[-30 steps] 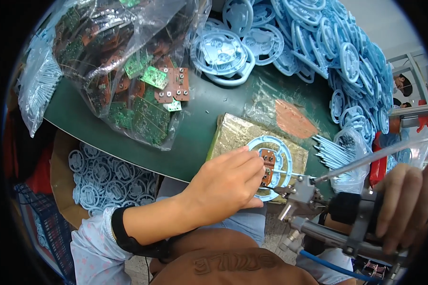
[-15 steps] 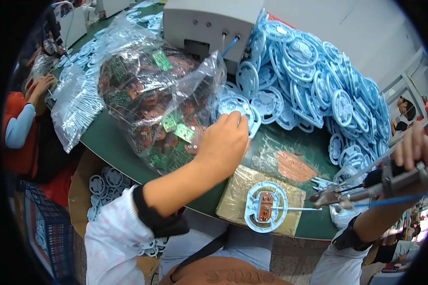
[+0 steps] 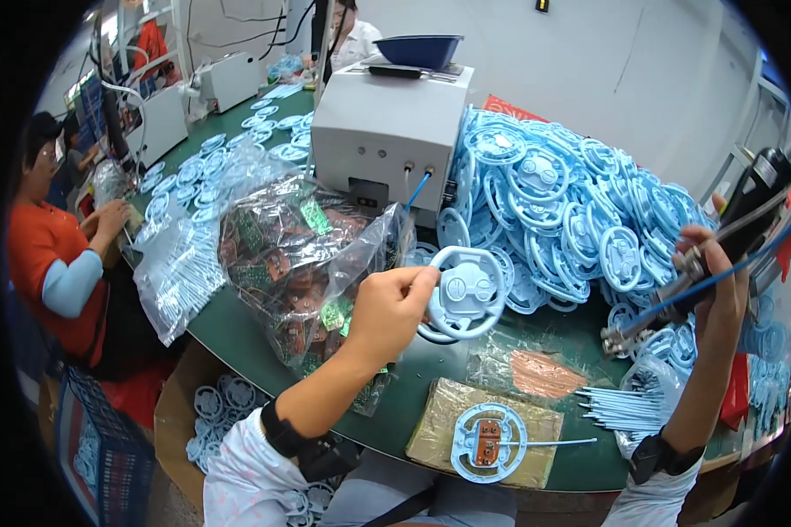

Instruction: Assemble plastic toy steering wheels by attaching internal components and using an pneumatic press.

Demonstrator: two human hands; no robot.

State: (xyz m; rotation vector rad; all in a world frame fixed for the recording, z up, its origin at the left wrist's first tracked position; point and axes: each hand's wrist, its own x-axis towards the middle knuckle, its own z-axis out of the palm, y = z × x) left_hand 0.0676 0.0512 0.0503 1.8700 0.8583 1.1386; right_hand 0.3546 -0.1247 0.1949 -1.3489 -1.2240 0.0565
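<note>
Between the thumb and fingers of my left hand (image 3: pixel 395 312), a light blue toy steering wheel (image 3: pixel 466 294) is held up by its left rim. At the right, my right hand (image 3: pixel 716 272) grips a power screwdriver (image 3: pixel 760 189) with a black body, metal tip and blue hose, tilted with its tip down to the left. On a tape-covered block (image 3: pixel 435 422) at the near edge lies another wheel (image 3: pixel 461 467), with a brown circuit board (image 3: pixel 486 442) on it. A thin blue rod (image 3: pixel 558 443) extends from that wheel to the right.
A big pile of blue wheels (image 3: pixel 580 211) stands behind, beside a grey machine (image 3: pixel 387 123). Left are a clear bag of circuit boards (image 3: pixel 281 272) and a bag of rods (image 3: pixel 180 272). More rods (image 3: pixel 624 408) lie near right. A co-worker (image 3: pixel 53 255) sits far left.
My left hand has lifted a steering wheel from the pile's edge. My right hand has moved the screwdriver up, away from the wheel on the block. The view has tilted upward.
</note>
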